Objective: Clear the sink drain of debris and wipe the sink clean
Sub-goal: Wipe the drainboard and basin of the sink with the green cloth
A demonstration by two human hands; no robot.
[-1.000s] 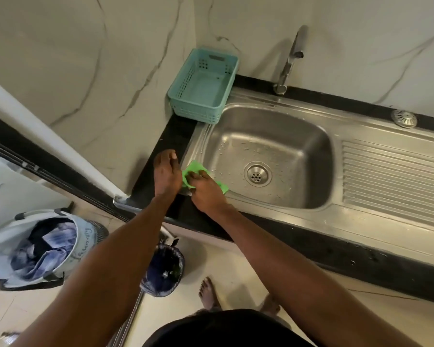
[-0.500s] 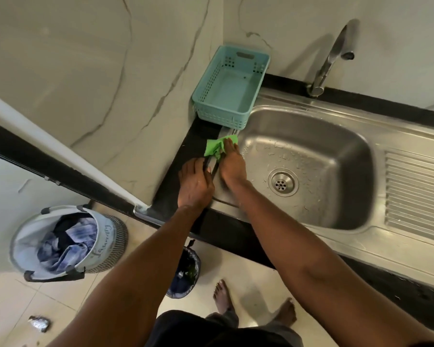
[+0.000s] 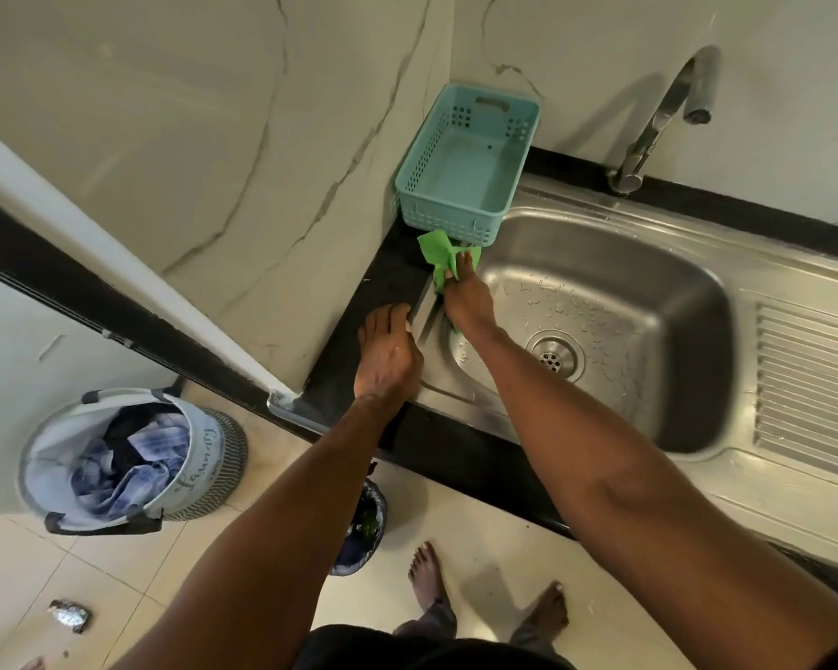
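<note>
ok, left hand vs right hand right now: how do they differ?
The right hand presses the green cloth along the sink's left rim; the left hand holds nothing. The left hand rests flat on the black counter, nearer the person than the right hand. Both are bare.

One green cloth (image 3: pixel 443 256) lies under the right hand (image 3: pixel 468 302). Just beyond it: one basket (image 3: pixel 465 162), one tap (image 3: pixel 668 108). One drain (image 3: pixel 555 355) sits beside it.
</note>
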